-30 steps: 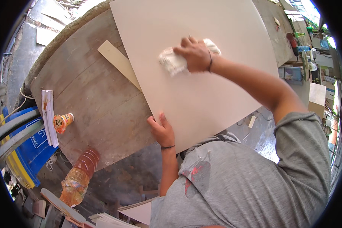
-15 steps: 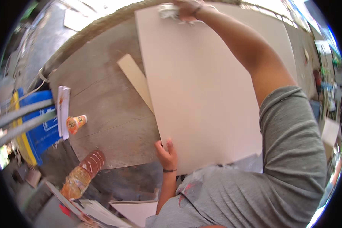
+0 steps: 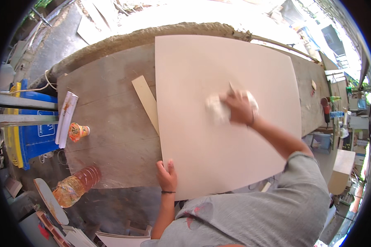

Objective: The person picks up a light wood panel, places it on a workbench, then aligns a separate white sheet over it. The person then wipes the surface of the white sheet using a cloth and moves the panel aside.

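Observation:
A large pale board [image 3: 218, 160] lies flat on the worktable, its near edge close to my body. At its near left corner my left hand [image 3: 167, 176] grips the edge, thumb up along the side. My right hand [image 3: 239, 108] presses a crumpled white cloth [image 3: 217, 108] onto the middle of the board; hand and cloth are slightly blurred by motion. Left of the board, a narrow wooden strip [image 3: 145, 101] rests on the table, one end touching or just under the board's edge.
The brown worktable [image 3: 111, 111] bears an orange-and-white cup [image 3: 79, 131] and white strips [image 3: 66, 119] at its left. A blue bin [image 3: 39, 131] stands beyond that side. A large plastic bottle [image 3: 76, 185] is at the near left corner. A red-and-black power tool [image 3: 326, 110] lies far right.
My right hand has pulled the cloth from the board's far edge back to its middle. My left hand stays on the near left edge. The view has shifted.

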Demonstrator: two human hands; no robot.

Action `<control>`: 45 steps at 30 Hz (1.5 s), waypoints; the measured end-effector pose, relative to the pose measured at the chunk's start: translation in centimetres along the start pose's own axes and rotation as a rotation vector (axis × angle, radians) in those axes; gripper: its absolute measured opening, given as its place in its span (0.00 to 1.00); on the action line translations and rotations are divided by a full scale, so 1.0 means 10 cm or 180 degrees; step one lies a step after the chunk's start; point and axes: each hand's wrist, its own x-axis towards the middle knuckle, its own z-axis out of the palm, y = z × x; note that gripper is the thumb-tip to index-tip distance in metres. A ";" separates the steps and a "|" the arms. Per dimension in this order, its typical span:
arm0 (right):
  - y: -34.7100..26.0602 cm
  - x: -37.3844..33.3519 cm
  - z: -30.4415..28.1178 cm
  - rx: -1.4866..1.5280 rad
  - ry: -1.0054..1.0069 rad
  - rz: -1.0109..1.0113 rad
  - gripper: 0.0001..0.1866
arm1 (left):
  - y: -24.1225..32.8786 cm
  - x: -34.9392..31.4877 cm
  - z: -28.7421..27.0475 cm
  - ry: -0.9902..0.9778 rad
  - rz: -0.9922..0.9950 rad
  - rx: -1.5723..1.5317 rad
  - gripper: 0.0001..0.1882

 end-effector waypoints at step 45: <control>-0.05 2.45 -0.09 -0.0353 0.1295 -0.1386 0.24 | -0.10 0.00 0.09 0.0465 0.0341 0.0498 0.21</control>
